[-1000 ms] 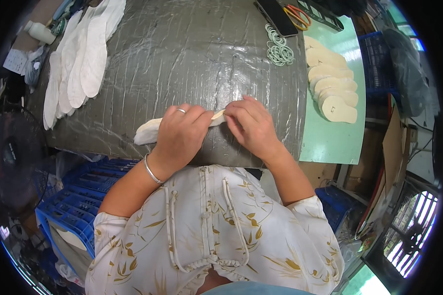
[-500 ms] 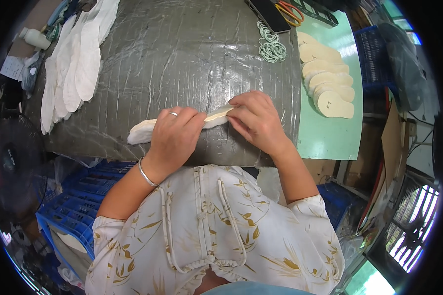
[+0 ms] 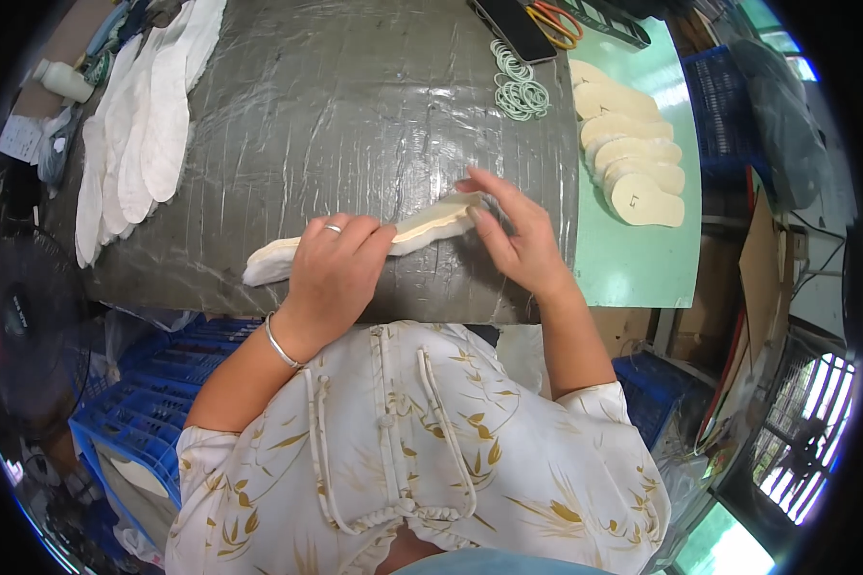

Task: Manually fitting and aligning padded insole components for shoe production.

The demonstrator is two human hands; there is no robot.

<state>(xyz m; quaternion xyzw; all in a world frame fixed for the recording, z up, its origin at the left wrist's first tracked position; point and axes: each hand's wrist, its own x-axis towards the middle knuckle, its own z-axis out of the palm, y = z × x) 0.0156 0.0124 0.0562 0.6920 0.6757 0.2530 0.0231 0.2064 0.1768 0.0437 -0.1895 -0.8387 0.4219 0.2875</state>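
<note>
A person seen from above works at a grey, plastic-covered desk [image 3: 326, 125]. Both forearms come up from the lower edge and angle inward. The left hand [image 3: 340, 266], a ring [image 3: 332, 228] on one finger, is palm down with its fingers bent; its grip is closed around the middle of a long, soft, cream-and-white strip [image 3: 427, 233]. The strip runs crosswise near the desk's front edge, its left end poking out beyond the left hand and its right end slightly raised. The right hand [image 3: 520, 235] is turned inward at that right end, its grip spread, thumb below and fingers above; whether the skin touches the strip cannot be told.

Half a second earlier, the right hand's thumb and fingers were pinching the strip; now they have parted, and more of its pale upper face shows between the hands. The left hand keeps the same hold. The layered sole-shaped pieces [image 3: 647, 199] at the right have stayed in place.
</note>
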